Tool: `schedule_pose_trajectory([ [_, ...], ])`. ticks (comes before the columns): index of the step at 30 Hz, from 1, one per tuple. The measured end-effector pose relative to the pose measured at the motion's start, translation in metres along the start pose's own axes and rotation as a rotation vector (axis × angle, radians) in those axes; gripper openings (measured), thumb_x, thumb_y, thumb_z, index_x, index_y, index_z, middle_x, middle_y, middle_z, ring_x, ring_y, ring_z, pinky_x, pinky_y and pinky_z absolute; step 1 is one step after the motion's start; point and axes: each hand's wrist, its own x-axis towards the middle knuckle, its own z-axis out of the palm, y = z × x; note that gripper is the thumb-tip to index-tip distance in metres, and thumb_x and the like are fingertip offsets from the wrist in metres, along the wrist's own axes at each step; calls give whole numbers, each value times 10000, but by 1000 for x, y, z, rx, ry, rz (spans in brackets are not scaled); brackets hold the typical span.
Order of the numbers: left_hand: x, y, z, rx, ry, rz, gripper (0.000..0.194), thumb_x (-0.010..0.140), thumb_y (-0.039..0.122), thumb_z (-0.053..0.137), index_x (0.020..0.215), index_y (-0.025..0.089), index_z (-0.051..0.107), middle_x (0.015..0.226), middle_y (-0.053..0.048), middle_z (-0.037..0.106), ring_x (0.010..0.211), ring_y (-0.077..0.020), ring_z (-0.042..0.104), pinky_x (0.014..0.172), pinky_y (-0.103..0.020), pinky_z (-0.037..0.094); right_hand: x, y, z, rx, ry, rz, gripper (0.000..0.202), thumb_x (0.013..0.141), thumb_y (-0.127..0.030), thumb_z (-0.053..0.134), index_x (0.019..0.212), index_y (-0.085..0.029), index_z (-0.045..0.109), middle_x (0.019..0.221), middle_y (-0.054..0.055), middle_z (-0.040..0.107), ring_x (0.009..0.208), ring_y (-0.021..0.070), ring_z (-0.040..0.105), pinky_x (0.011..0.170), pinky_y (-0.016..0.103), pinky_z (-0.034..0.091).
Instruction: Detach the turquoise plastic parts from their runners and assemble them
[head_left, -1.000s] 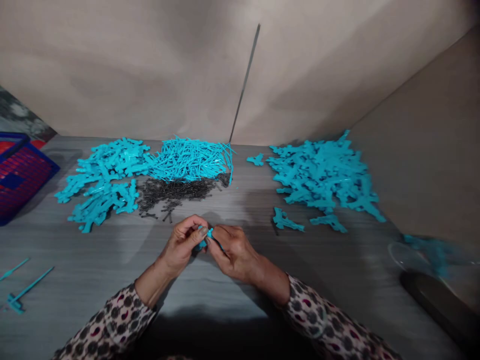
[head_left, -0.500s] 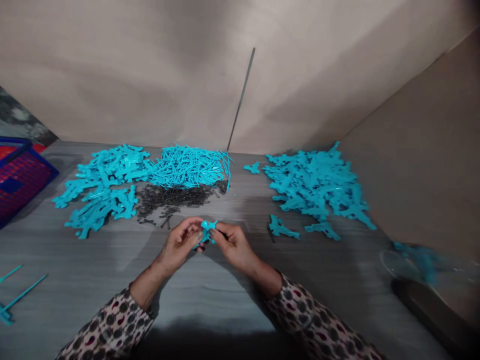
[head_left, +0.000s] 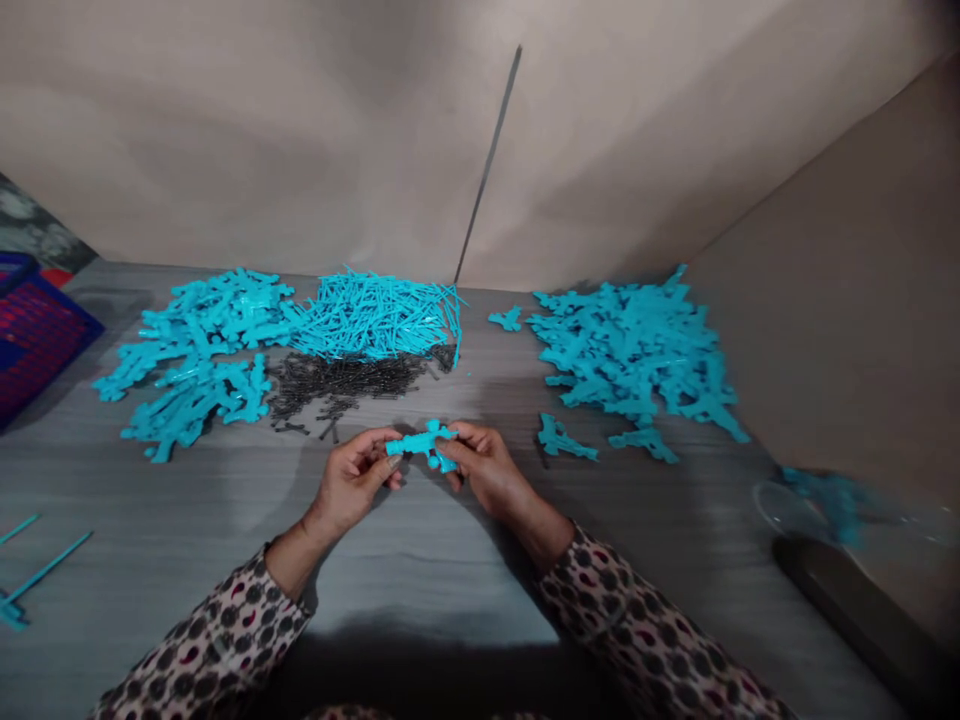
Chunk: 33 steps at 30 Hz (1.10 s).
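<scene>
Between my hands, just above the table, is a turquoise plastic toy gun [head_left: 421,441], held roughly level. My left hand [head_left: 351,482] pinches its narrow end between thumb and fingertips. At the opposite end my right hand [head_left: 496,478] grips it, thumb on the near face. Beyond my hands lie a heap of small dark pin-like parts [head_left: 337,385] and a pile of thin turquoise sticks [head_left: 375,315]. Turquoise gun-shaped pieces [head_left: 206,350] are heaped at the left, and a larger pile of similar pieces [head_left: 630,350] lies at the right.
Single gun pieces [head_left: 568,440] lie in front of the right pile. A blue basket [head_left: 45,340] stands at the far left, with turquoise rods [head_left: 49,565] nearer me. A transparent bag [head_left: 832,505] and a long dark object [head_left: 847,610] are at the right. A beige partition [head_left: 300,140] stands behind.
The toy gun was mostly covered by my fingers. It has been turned lengthwise and my hands have moved apart, showing more of it. The view has shifted slightly.
</scene>
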Motion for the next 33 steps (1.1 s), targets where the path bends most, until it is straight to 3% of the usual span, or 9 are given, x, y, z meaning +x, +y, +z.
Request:
schedule_pose_trajectory([
  [7, 3, -4, 0, -34, 56, 47, 386, 619, 354, 845, 888, 118, 699, 566, 10, 658, 445, -104, 590, 453, -213, 499, 2, -8, -1, 91, 14, 73, 407, 624, -405, 820, 889, -170, 619, 576, -47, 615, 379, 89, 535, 288, 156, 390],
  [14, 5, -9, -2, -49, 38, 74, 390, 614, 342, 852, 902, 116, 720, 618, 5, 660, 458, -99, 598, 454, -207, 511, 4, -7, -1, 88, 9, 87, 372, 623, -413, 813, 772, -163, 580, 508, -32, 611, 359, 96, 531, 279, 153, 393],
  [28, 5, -16, -3, -23, 31, 237, 304, 696, 308, 806, 923, 123, 729, 658, -15, 673, 507, -102, 615, 505, -197, 527, 3, -5, 1, 16, 26, 102, 340, 649, -405, 788, 798, -152, 617, 493, -41, 593, 335, 72, 478, 270, 146, 371],
  [33, 2, -14, 0, -6, 53, 324, 311, 724, 292, 785, 989, 142, 724, 698, -16, 669, 535, -96, 604, 519, -197, 539, 3, -8, 0, -29, -21, 134, 357, 660, -453, 771, 762, -156, 602, 471, -55, 565, 289, 56, 421, 244, 144, 305],
])
